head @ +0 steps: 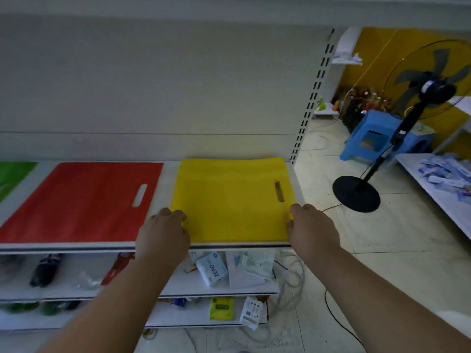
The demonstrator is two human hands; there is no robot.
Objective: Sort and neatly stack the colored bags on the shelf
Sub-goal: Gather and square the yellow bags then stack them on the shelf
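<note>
A yellow bag (233, 200) with a slot handle lies flat at the right end of the white shelf (168, 174). My left hand (163, 234) pinches its front left corner. My right hand (312, 229) grips its front right corner, thumb on the bag's edge. A red bag (84, 202) with a slot handle lies flat to the left of the yellow one, apart from it. At the far left edge of the view shows part of a green bag (12, 175).
Lower shelves hold bottles (46, 270) and packets (212, 268). Right of the shelf unit stand a black pedestal fan (356, 193) on the tiled floor, a blue stool (369, 136) and a low table (433, 182) with small packets. Cables run over the floor.
</note>
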